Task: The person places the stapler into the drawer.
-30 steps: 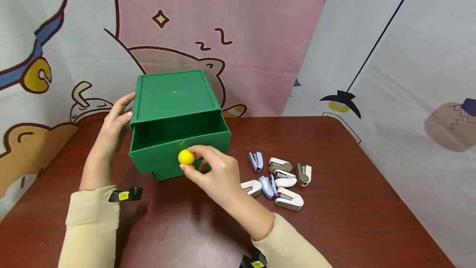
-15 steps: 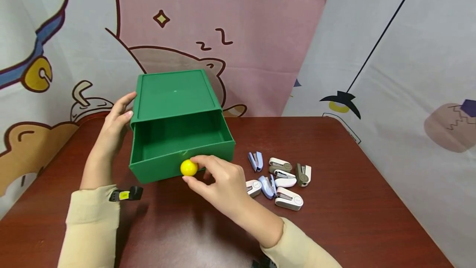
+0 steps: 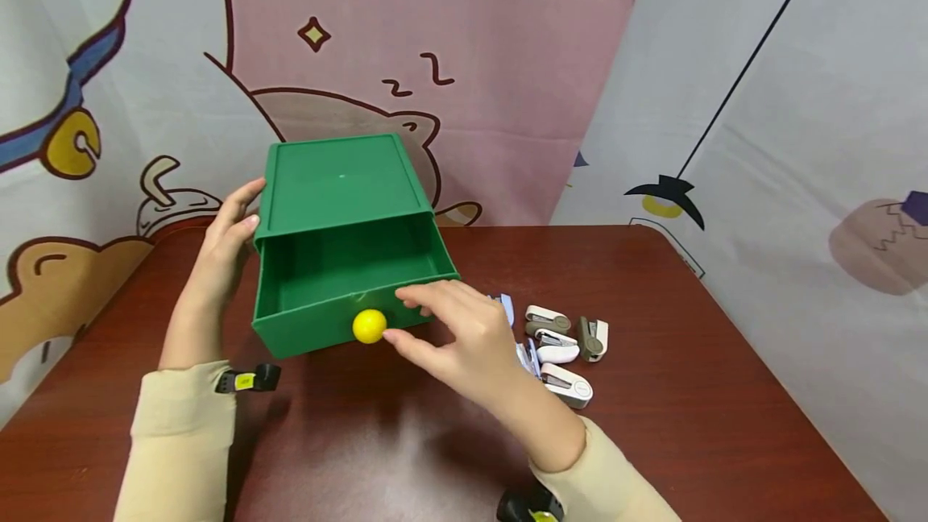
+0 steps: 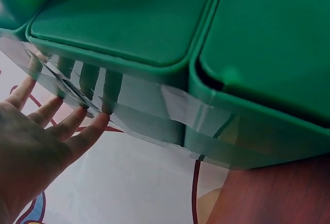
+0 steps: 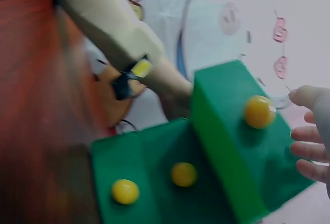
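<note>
A green drawer cabinet (image 3: 341, 184) stands on the table, its top drawer (image 3: 300, 333) pulled well out with a bare inside. On the drawer front is a round yellow knob (image 3: 370, 326). My right hand (image 3: 467, 337) is just right of the knob, thumb and fingers spread and holding nothing. In the right wrist view, that hand (image 5: 313, 131) is apart from the knob (image 5: 259, 112), and two lower knobs show on the cabinet front. My left hand (image 3: 228, 240) rests against the cabinet's left side; in the left wrist view its straight fingers (image 4: 87, 131) touch the side wall.
Several small staplers, white, blue and olive, lie on the brown table (image 3: 689, 393) right of the cabinet, one being a white stapler (image 3: 567, 385). My right hand partly covers some of them. Behind the table hangs a cartoon-printed curtain (image 3: 507, 87).
The top drawer has slid further out toward me, pulled by its yellow knob. My right hand has since let go of the knob and moved right. My left hand has stayed put.
</note>
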Demonstrator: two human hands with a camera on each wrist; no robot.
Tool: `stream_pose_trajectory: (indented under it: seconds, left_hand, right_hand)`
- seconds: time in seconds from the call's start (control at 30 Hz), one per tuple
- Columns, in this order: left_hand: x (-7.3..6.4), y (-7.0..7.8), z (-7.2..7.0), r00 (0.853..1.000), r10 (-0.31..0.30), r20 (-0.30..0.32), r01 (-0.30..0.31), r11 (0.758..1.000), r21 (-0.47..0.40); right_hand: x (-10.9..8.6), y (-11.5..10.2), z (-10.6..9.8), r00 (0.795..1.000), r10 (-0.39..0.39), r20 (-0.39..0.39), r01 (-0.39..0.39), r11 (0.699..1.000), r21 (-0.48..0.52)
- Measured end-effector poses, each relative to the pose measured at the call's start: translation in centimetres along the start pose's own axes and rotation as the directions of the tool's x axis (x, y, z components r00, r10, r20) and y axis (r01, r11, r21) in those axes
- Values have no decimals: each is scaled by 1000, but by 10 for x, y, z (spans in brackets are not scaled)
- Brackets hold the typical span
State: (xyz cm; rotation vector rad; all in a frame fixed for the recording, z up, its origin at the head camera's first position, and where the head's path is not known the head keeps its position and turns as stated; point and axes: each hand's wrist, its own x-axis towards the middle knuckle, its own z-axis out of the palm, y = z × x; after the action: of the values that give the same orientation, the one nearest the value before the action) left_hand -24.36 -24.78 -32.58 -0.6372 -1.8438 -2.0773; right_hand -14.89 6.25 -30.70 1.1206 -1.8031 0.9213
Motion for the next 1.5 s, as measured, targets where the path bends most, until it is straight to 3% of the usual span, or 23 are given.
stream_pose_trajectory:
  seconds: [0.2,0.33,0.6,0.77,1.0,1.23,1.5]
  left_hand:
    - [0,0,1,1000,-11,-1,11,1000,12]
    - [-1,0,1,1000,-14,-4,14,1000,22]
    - [-2,-1,0,1000,-27,-4,27,999,36]
    - [-2,-1,0,1000,-27,-5,27,999,27]
    - [-2,-2,0,999,-35,-6,35,999,36]
    - [-3,-2,0,999,-32,-9,32,999,32]
    - [-3,-2,1,999,-34,-8,34,999,34]
  right_hand:
    - [6,17,-35,993,70,-92,-66,997,41]
    - [5,34,-54,986,129,-101,-126,991,36]
    - [-8,64,-72,987,159,9,-159,987,39]
    - [-21,82,-75,963,251,100,-258,964,58]
    - [-45,115,-70,878,407,253,-423,906,10]
    - [-69,141,-63,756,536,375,-559,827,-56]
    - [-90,156,-57,622,606,496,-665,743,-76]
